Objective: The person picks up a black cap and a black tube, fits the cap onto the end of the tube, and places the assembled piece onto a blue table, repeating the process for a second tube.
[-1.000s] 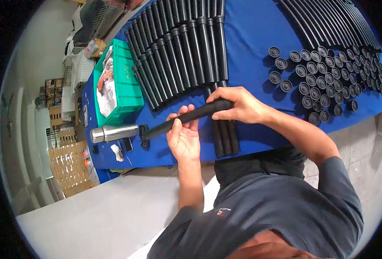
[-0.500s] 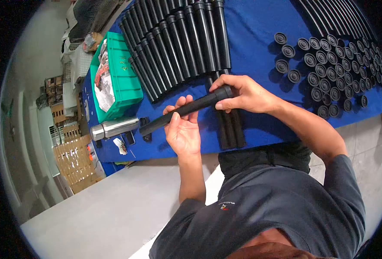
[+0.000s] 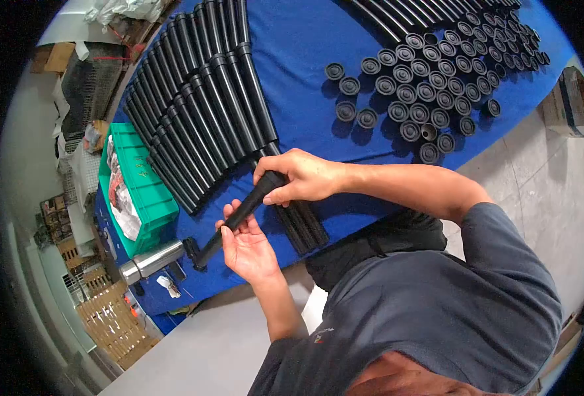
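Note:
A black tube (image 3: 240, 214) with a wider collar at its upper end slants across my two hands above the blue cloth. My right hand (image 3: 305, 175) grips the collar end between thumb and fingers. Lower down, my left hand (image 3: 249, 251) is palm up, its thumb against the tube and its fingers curled behind it. Just beyond my right hand, a few dark, rough-looking tubes (image 3: 304, 228) lie on the cloth near the table edge. Rows of glossy black tubes (image 3: 203, 145) with collars lie farther back.
Many round black caps (image 3: 405, 94) spread over the blue cloth (image 3: 292, 86) at right, with thin black rods (image 3: 384, 23) behind. At left stand a green crate (image 3: 148, 188) with wrapped items and a steel flask (image 3: 153, 261) lying on its side. A small black object (image 3: 193, 254) lies beside the flask.
The view has turned, so the table's contents appear shifted left. The tube now slants more steeply, its free end lower. Both hands keep their hold on it.

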The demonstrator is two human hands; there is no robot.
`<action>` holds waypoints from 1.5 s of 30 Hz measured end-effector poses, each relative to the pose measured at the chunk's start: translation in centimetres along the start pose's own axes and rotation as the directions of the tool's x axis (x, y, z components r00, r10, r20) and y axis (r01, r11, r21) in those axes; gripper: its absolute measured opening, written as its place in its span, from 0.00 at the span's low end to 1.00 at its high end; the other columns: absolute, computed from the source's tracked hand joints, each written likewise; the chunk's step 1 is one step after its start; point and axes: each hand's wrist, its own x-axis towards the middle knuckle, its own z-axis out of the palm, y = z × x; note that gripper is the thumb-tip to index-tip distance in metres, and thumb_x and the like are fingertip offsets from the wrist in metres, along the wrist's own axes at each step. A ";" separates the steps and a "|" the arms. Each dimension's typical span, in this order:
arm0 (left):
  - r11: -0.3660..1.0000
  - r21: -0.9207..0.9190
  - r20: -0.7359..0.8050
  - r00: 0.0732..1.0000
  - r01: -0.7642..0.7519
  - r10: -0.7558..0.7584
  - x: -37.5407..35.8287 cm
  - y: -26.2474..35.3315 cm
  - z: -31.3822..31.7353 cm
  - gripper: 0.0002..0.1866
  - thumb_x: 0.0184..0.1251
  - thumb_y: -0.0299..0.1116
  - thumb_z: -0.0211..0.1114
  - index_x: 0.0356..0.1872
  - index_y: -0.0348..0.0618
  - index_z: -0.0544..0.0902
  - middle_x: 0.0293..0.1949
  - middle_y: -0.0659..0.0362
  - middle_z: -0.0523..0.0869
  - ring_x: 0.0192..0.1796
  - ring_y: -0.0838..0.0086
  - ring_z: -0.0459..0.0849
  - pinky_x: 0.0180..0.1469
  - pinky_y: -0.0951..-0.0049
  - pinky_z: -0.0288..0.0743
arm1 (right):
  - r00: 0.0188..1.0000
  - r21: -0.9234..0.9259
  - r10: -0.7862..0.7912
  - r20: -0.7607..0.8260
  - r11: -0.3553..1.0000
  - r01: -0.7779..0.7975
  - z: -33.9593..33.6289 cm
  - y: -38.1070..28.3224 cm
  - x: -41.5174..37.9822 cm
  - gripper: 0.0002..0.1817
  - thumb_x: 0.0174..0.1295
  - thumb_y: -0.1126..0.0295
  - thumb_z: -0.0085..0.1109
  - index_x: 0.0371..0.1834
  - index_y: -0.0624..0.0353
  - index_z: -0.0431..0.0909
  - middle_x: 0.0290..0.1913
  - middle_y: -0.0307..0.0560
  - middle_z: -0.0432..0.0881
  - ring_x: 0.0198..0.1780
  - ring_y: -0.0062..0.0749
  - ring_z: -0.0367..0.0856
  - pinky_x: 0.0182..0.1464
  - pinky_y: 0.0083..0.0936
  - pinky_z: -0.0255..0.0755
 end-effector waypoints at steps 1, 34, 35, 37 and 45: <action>0.999 -0.036 -0.004 1.000 0.007 -0.007 -0.1 -0.1 0.1 0.11 0.80 0.28 0.57 0.50 0.33 0.85 0.64 0.41 0.83 0.73 0.49 0.77 0.78 0.47 0.70 | 1.000 0.004 0.016 -0.006 1.000 -0.016 0.0 0.0 -0.1 0.17 0.68 0.68 0.70 0.54 0.63 0.76 0.32 0.41 0.86 0.31 0.22 0.86 0.35 0.25 0.79; 0.213 0.977 0.086 0.957 -0.025 -0.279 -0.6 7.9 2.3 0.29 0.59 0.28 0.80 0.62 0.38 0.80 0.49 0.51 0.89 0.42 0.73 0.86 0.46 0.73 0.83 | 0.962 0.436 0.226 -0.156 0.889 -0.138 -0.8 -1.1 0.2 0.23 0.64 0.69 0.73 0.59 0.62 0.75 0.32 0.41 0.82 0.29 0.23 0.81 0.32 0.24 0.77; 0.077 0.990 0.132 0.953 -0.115 -0.273 -1.0 6.4 4.0 0.32 0.57 0.27 0.81 0.65 0.39 0.80 0.50 0.52 0.89 0.43 0.74 0.85 0.46 0.73 0.82 | 0.968 0.435 0.219 -0.126 0.889 -0.145 -0.5 -0.7 0.5 0.24 0.63 0.69 0.74 0.59 0.63 0.75 0.32 0.41 0.82 0.29 0.23 0.81 0.31 0.25 0.77; -0.109 0.959 0.227 0.941 -0.261 -0.251 -1.1 4.8 4.2 0.32 0.57 0.27 0.81 0.65 0.41 0.80 0.50 0.55 0.88 0.44 0.74 0.85 0.46 0.73 0.82 | 0.969 0.485 0.207 -0.132 0.866 -0.119 -0.3 -0.1 0.8 0.25 0.64 0.70 0.73 0.62 0.63 0.75 0.33 0.41 0.82 0.29 0.23 0.81 0.32 0.25 0.77; 0.032 0.954 0.298 0.952 -0.297 -0.074 5.0 5.3 6.6 0.36 0.69 0.20 0.68 0.77 0.41 0.66 0.36 0.60 0.84 0.31 0.82 0.80 0.33 0.79 0.76 | 0.863 0.258 0.170 -0.476 0.965 -0.048 -0.6 0.0 0.7 0.26 0.71 0.58 0.69 0.63 0.63 0.72 0.36 0.39 0.81 0.33 0.21 0.80 0.31 0.22 0.74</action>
